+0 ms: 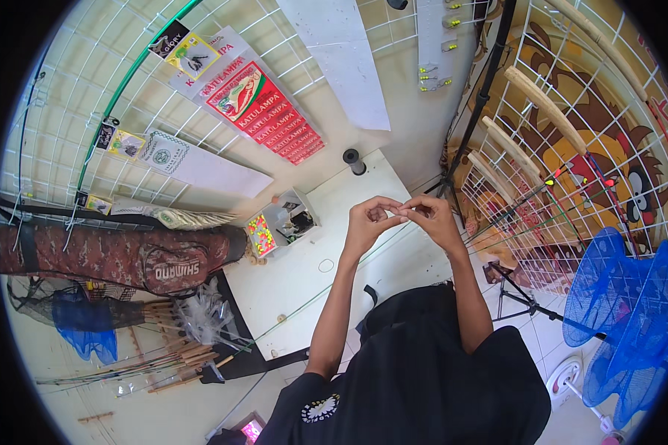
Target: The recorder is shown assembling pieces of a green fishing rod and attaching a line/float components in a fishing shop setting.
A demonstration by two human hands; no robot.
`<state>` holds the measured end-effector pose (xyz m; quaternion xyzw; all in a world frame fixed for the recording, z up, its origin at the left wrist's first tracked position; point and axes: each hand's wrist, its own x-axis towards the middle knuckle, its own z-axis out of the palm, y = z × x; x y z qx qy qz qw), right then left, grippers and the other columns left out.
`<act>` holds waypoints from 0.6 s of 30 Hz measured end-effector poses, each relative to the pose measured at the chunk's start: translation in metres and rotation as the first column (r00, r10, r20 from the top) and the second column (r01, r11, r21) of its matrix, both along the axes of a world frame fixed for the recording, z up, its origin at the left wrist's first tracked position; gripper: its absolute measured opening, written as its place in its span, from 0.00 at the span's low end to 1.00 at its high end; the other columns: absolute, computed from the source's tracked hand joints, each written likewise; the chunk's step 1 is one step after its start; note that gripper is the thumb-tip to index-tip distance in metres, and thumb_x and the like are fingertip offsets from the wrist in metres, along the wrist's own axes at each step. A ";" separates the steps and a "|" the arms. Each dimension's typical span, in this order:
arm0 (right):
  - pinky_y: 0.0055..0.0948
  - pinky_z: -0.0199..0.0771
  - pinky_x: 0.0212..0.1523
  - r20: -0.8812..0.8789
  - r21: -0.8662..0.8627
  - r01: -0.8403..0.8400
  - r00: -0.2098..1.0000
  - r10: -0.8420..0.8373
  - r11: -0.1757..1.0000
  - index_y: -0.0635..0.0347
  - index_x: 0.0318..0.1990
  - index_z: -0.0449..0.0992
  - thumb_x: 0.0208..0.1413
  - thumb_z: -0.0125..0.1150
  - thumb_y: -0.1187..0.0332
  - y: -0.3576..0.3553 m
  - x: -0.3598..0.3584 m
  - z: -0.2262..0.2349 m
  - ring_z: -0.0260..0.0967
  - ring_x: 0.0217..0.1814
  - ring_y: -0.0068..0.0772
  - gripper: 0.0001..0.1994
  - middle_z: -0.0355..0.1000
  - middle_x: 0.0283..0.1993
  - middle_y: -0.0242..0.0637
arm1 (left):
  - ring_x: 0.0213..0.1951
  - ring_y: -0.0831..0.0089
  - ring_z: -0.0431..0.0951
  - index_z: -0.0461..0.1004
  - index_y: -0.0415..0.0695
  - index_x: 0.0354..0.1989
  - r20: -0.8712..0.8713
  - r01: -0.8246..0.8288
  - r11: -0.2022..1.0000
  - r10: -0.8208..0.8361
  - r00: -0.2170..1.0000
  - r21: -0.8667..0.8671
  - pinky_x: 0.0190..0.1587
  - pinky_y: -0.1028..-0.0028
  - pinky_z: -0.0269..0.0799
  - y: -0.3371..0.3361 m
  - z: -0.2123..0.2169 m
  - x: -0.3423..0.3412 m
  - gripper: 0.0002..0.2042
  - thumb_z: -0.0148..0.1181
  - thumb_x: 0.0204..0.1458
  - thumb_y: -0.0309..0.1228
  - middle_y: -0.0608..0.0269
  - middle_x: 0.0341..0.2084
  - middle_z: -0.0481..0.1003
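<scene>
My left hand [372,224] and my right hand [433,221] meet above the white table, thumbs and fingertips pinched close together. Whatever lies between the fingertips is too fine to make out. A thin green fishing rod [315,298] slants across the table, from its handle at the lower left up toward my hands. Its far end is lost near my right hand. On the tabletop [304,271] below my left hand rests a small thin ring [326,265].
An open white box [309,202] of small tackle and a dark cylinder [354,160] stand on the table's far side. At left lie a camouflage rod bag [119,259] and several rods. Blue mesh nets [623,319] hang at right, beside a black tripod [523,300].
</scene>
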<state>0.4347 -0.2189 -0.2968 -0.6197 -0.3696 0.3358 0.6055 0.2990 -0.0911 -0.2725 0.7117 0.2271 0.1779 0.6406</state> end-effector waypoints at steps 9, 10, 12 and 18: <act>0.18 0.64 0.36 -0.013 0.011 0.043 0.999 -0.043 0.999 0.64 0.38 0.81 0.55 0.64 0.74 0.003 -0.004 -0.002 0.66 0.33 0.16 0.05 0.76 0.32 0.29 | 0.25 0.89 0.67 0.79 0.39 0.38 0.062 -0.077 0.986 0.087 0.994 -0.151 0.26 0.85 0.59 -0.010 -0.011 0.003 0.13 0.72 0.43 0.22 0.70 0.28 0.78; 0.19 0.63 0.36 0.031 0.024 0.061 0.998 -0.062 0.998 0.64 0.37 0.81 0.54 0.65 0.74 0.003 -0.004 -0.001 0.65 0.33 0.16 0.05 0.75 0.30 0.28 | 0.25 0.90 0.66 0.78 0.39 0.39 0.070 -0.076 0.986 0.087 0.994 -0.148 0.27 0.85 0.59 -0.010 -0.012 0.003 0.13 0.72 0.43 0.22 0.71 0.28 0.78; 0.19 0.62 0.35 0.022 0.007 0.056 0.998 -0.056 0.998 0.63 0.37 0.81 0.54 0.65 0.74 0.002 -0.002 -0.001 0.64 0.32 0.16 0.05 0.74 0.30 0.27 | 0.25 0.90 0.66 0.78 0.39 0.39 0.084 -0.062 0.984 0.077 0.993 -0.167 0.27 0.86 0.59 -0.010 -0.012 0.004 0.13 0.72 0.44 0.22 0.71 0.28 0.78; 0.18 0.60 0.34 -0.098 -0.048 -0.007 0.995 0.002 0.999 0.63 0.35 0.80 0.53 0.66 0.71 0.000 0.001 0.002 0.63 0.32 0.14 0.05 0.72 0.29 0.26 | 0.25 0.91 0.65 0.77 0.39 0.42 0.039 0.044 0.990 -0.039 0.998 -0.132 0.27 0.86 0.58 -0.003 -0.010 0.001 0.13 0.69 0.48 0.23 0.74 0.26 0.75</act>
